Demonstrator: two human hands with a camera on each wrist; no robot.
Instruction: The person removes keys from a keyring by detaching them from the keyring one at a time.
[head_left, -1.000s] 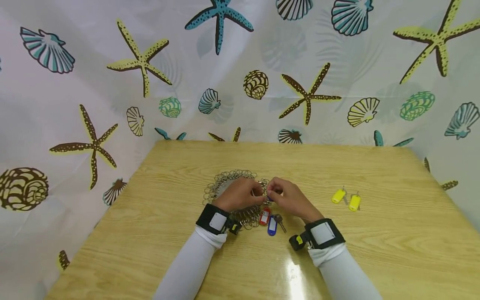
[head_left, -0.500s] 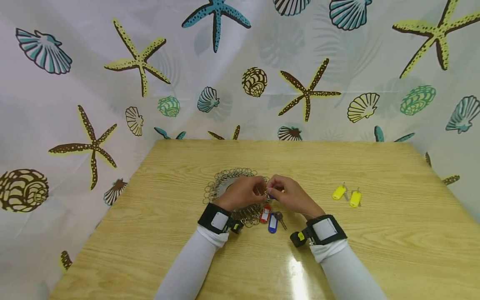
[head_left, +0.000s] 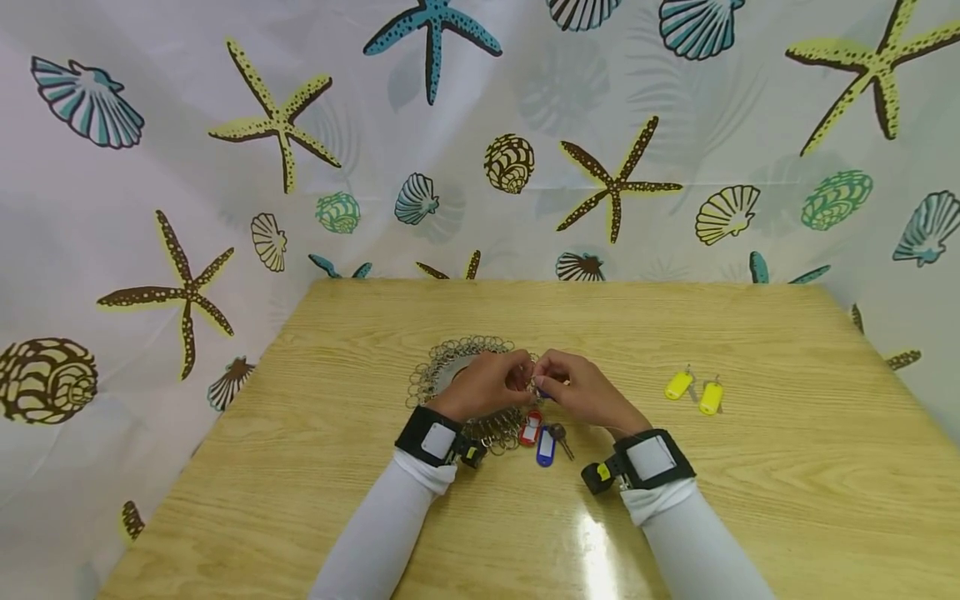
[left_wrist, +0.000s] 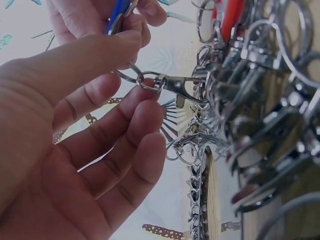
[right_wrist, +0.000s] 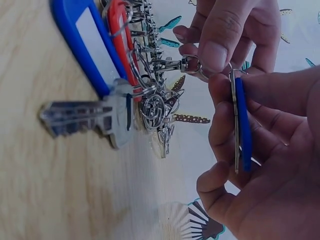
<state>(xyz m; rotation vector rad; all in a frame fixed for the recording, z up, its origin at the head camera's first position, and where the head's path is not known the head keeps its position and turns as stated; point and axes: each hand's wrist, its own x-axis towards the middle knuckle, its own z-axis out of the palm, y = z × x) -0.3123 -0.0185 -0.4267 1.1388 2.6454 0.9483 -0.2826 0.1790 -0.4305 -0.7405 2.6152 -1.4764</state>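
In the head view, my left hand (head_left: 486, 387) and right hand (head_left: 583, 392) meet at the right side of a round rack of metal clasps (head_left: 480, 343). The left thumb and forefinger pinch a split ring (left_wrist: 131, 75), linked to a swivel clasp (left_wrist: 175, 85) on the rack. My right hand holds a blue key tag (right_wrist: 243, 125) with a key (right_wrist: 236, 135) flat against it, its fingertips at the same ring. Below the hands, a red key tag (head_left: 530, 429) and another blue tag (head_left: 545, 446) with a key (head_left: 560, 435) lie by the rack's edge.
Two yellow key tags (head_left: 678, 385) lie with keys to the right on the wooden table (head_left: 810, 467). Behind the table hangs a white curtain (head_left: 480, 233) printed with starfish and shells. Both wrists wear black camera bands.
The head view tilted slightly over the first half second. Both hands stay together at the ring with only tiny finger movements; the tags on the table have not moved.
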